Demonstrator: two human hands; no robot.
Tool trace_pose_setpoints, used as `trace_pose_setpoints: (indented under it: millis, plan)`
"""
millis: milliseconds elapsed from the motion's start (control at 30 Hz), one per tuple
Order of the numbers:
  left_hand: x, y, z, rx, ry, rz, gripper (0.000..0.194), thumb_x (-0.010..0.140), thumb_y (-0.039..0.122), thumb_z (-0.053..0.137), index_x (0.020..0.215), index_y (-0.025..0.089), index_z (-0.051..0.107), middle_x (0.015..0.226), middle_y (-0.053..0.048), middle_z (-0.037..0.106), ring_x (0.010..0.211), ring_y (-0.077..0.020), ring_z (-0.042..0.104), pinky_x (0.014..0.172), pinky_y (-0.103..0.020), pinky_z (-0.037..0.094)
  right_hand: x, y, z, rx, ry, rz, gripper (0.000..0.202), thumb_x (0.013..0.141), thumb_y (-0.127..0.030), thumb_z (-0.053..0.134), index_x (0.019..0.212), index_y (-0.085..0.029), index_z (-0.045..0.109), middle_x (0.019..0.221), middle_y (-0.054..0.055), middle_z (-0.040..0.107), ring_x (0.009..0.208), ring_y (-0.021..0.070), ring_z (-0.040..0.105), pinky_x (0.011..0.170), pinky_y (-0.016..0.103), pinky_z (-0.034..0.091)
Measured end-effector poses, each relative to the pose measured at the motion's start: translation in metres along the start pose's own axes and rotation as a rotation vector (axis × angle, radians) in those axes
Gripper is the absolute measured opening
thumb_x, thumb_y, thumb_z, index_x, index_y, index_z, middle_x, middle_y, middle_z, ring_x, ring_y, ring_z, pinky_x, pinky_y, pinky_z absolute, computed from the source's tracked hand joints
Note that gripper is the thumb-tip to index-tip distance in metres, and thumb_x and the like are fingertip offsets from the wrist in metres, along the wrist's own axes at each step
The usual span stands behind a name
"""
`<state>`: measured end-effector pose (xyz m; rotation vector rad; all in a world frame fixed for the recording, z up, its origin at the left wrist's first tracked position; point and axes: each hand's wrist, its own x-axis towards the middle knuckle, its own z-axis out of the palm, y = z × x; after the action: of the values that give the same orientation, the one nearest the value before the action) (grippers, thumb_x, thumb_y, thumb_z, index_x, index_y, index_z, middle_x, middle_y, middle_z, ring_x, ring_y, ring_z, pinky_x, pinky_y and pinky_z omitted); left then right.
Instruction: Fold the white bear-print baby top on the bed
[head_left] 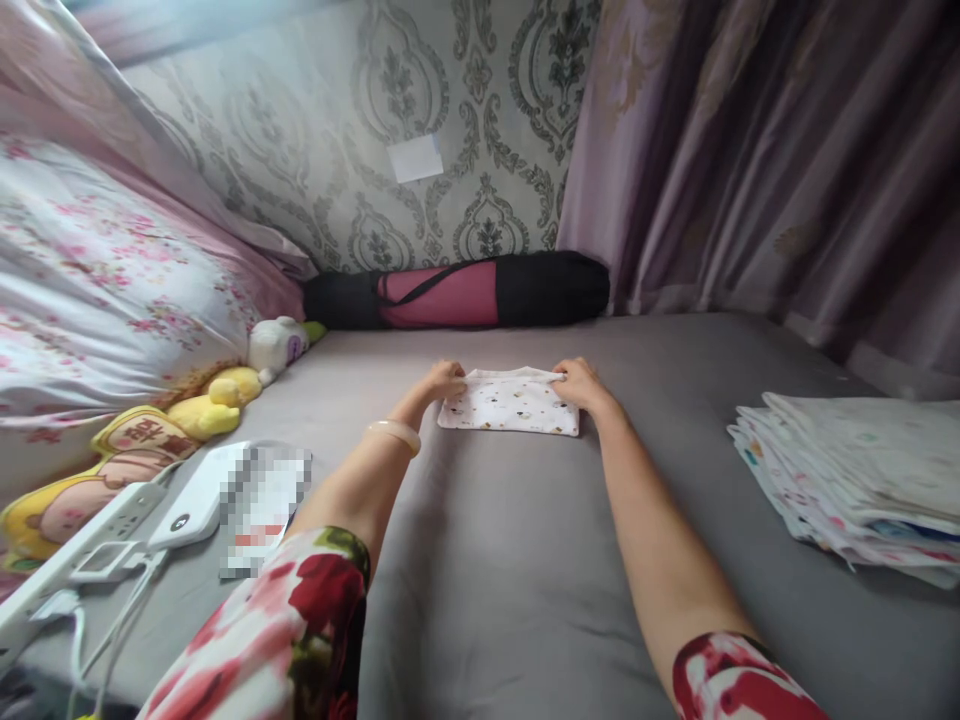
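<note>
A small white cloth with a tiny dark and yellow print lies folded into a rectangle on the grey bed sheet. My left hand pinches its far left corner, and a pale bangle circles that wrist. At the far right corner, my right hand grips the same edge between thumb and fingers. Between the two hands the cloth's far edge rises slightly at the middle. Both sets of fingertips are partly hidden by the hands themselves.
To the right sits a stack of folded cloths. On the left lie a white power strip with cables, a white power bank, a blurred-out packet and several plush toys. A black and maroon long bag rests against the wall.
</note>
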<state>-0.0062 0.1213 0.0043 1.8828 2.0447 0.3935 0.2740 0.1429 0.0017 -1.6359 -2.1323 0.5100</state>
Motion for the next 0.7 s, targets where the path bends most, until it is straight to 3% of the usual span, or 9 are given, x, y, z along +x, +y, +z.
trace_pose_setpoints:
  millis: [100, 200, 300, 400, 500, 700]
  plan:
    - [-0.014, 0.001, -0.008, -0.095, 0.029, 0.018, 0.024, 0.069, 0.019, 0.057, 0.093, 0.014, 0.062, 0.082, -0.004, 0.066, 0.076, -0.0176, 0.062, 0.066, -0.025, 0.048, -0.005, -0.003, -0.014, 0.237, -0.021, 0.014, 0.024, 0.074, -0.018, 0.061, 0.096, -0.014, 0.070, 0.086, 0.005, 0.069, 0.080, 0.0171, 0.062, 0.069, 0.023, 0.045]
    - [-0.025, 0.002, -0.022, -0.337, 0.069, 0.054, 0.021, 0.067, 0.022, 0.058, 0.088, 0.015, 0.057, 0.071, 0.000, 0.062, 0.067, -0.0134, 0.058, 0.062, -0.023, 0.045, -0.009, -0.006, -0.028, 0.416, -0.004, -0.005, 0.020, 0.070, -0.019, 0.063, 0.089, -0.014, 0.067, 0.073, 0.001, 0.065, 0.068, 0.0137, 0.058, 0.060, 0.021, 0.042]
    - [-0.034, 0.004, -0.036, -0.661, 0.122, 0.140, 0.028, 0.060, 0.025, 0.066, 0.084, 0.015, 0.057, 0.071, 0.002, 0.062, 0.066, -0.0121, 0.056, 0.067, -0.025, 0.044, -0.013, -0.007, -0.043, 0.544, 0.046, -0.062, 0.020, 0.069, -0.022, 0.063, 0.087, -0.015, 0.064, 0.069, -0.001, 0.063, 0.063, 0.0126, 0.056, 0.059, 0.022, 0.042]
    - [-0.045, 0.006, -0.044, -0.774, 0.191, 0.240, 0.036, 0.057, 0.030, 0.070, 0.089, 0.014, 0.062, 0.079, 0.000, 0.065, 0.073, -0.0130, 0.057, 0.073, -0.027, 0.045, -0.020, -0.008, -0.057, 0.595, 0.051, -0.166, 0.025, 0.069, -0.025, 0.063, 0.092, -0.015, 0.064, 0.077, 0.001, 0.066, 0.067, 0.0130, 0.057, 0.064, 0.024, 0.044]
    - [-0.063, 0.005, -0.040, -0.721, 0.215, 0.286, 0.033, 0.062, 0.032, 0.068, 0.089, 0.013, 0.066, 0.076, 0.000, 0.065, 0.070, -0.0131, 0.056, 0.071, -0.027, 0.044, -0.030, -0.007, -0.069, 0.541, -0.110, -0.261, 0.026, 0.069, -0.025, 0.061, 0.093, -0.016, 0.065, 0.084, 0.003, 0.069, 0.072, 0.0140, 0.060, 0.070, 0.025, 0.046]
    - [-0.113, -0.010, -0.019, -0.395, 0.185, 0.431, 0.023, 0.077, 0.028, 0.055, 0.088, 0.014, 0.069, 0.074, -0.001, 0.067, 0.069, -0.0137, 0.058, 0.068, -0.024, 0.045, -0.055, -0.010, -0.079, 0.260, -0.483, -0.327, 0.027, 0.065, -0.020, 0.056, 0.089, -0.016, 0.069, 0.083, 0.001, 0.071, 0.076, 0.0159, 0.062, 0.069, 0.023, 0.045]
